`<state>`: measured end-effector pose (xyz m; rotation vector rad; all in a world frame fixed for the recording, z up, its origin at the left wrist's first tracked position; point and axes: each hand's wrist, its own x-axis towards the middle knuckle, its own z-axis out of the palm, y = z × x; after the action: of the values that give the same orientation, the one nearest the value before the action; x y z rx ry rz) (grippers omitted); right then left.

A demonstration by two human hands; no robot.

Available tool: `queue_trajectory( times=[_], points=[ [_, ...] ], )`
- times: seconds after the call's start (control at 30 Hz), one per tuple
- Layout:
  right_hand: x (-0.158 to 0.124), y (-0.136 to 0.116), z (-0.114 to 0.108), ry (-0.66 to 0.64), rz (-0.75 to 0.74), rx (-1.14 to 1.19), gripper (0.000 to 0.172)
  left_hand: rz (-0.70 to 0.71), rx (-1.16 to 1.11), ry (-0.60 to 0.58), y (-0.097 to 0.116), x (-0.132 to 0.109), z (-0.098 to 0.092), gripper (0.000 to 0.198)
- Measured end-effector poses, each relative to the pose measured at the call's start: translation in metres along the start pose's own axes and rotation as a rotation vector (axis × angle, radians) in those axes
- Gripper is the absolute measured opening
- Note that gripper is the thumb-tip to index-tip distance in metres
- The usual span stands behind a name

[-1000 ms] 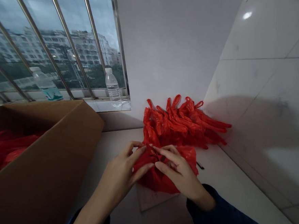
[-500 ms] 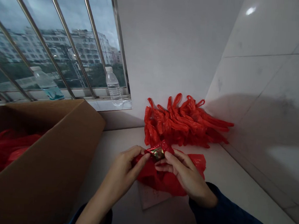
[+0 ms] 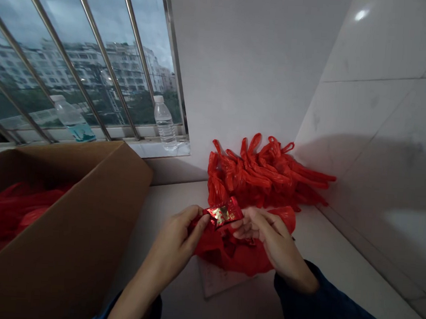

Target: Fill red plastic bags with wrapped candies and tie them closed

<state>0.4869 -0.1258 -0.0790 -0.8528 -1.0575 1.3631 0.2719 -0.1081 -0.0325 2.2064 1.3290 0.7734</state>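
A small shiny red and gold wrapped packet (image 3: 224, 213) is held up over an opened red plastic bag (image 3: 242, 257) on the white surface. The thumb and fingers of my left hand (image 3: 182, 232) pinch the packet's left end. At its right end is my right hand (image 3: 271, 241), fingers curled and close together at the packet's edge; whether they grip it is hard to tell. Some dark red pieces lie in the bag beneath the hands.
Several tied red bags (image 3: 259, 175) stand in a row against the wall. On the left, a large cardboard box (image 3: 73, 222) holds red bags. Two plastic bottles (image 3: 165, 124) are at the barred window. A flat pale sheet (image 3: 219, 281) lies under the opened bag.
The packet shows more of its face now. My right hand has shifted slightly right, and its thumb has come off the front of the packet. The view has shifted slightly.
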Motion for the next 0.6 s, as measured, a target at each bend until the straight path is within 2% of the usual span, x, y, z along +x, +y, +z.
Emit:
queue_trajectory(
  times=[0.17, 0.3, 0.37, 0.47, 0.6],
  points=[
    [-0.003, -0.005, 0.007, -0.041, -0.026, -0.087, 0.023, -0.004, 0.021, -0.014, 0.004, -0.001, 0.001, 0.035],
    [-0.003, -0.009, 0.01, -0.027, -0.084, -0.195, 0.02, 0.05, 0.055, -0.251, 0.011, -0.004, 0.005, 0.036],
    [-0.004, -0.011, 0.009, 0.004, -0.139, -0.304, 0.022, 0.056, 0.043, -0.332, 0.014, -0.004, 0.005, 0.038],
    [-0.006, -0.011, 0.009, -0.025, -0.209, -0.401, 0.029, 0.02, -0.059, -0.267, 0.018, -0.003, 0.003, 0.033],
    [-0.01, -0.006, 0.011, -0.129, -0.167, -0.334, 0.045, -0.01, -0.251, -0.126, 0.018, -0.003, 0.003, 0.028]
  ],
)
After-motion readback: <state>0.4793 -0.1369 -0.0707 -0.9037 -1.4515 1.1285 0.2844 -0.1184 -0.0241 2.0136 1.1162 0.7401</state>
